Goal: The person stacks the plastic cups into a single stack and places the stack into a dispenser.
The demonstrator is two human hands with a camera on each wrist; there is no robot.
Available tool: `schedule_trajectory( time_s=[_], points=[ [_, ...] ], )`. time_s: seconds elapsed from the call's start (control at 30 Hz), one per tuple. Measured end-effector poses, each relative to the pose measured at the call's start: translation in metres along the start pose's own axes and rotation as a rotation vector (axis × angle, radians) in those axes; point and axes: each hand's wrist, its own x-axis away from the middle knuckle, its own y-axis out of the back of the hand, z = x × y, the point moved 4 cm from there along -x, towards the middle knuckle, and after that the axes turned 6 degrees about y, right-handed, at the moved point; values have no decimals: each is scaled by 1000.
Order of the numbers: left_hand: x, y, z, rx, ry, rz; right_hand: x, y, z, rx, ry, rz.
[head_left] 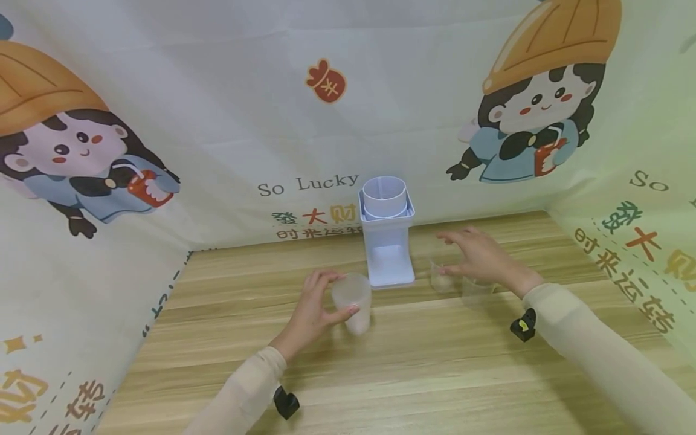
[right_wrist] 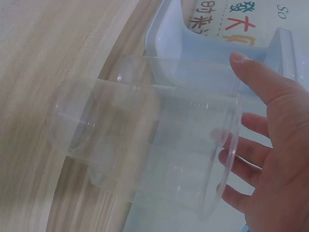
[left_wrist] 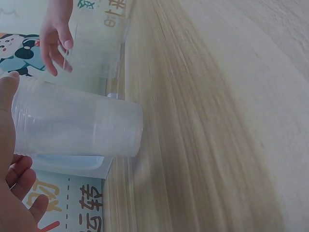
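My left hand is at a frosted plastic cup, with the thumb on its near side and the fingers at its far rim. The left wrist view shows this tall cup upright over the wood, thumb tip at its rim. To the right, my right hand is over clear plastic cups, thumb and forefinger spread. In the right wrist view the thumb tip lies close to one clear cup's rim, and the other fingertips appear behind the rim of the nearer clear cup.
A white stand with a round cylinder in its top stands at the back, between the hands. Behind the wooden table hangs a printed cloth backdrop, which also runs along both sides.
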Motion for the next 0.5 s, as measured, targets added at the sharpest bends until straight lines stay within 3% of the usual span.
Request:
schedule_trajectory(
  time_s=[0.23, 0.5],
  points=[
    [0, 1, -1, 1, 6, 4, 1, 3, 4, -6, 0, 8],
    [-1, 1, -1, -4, 17, 11, 2, 6, 23, 23, 64, 27]
  ],
)
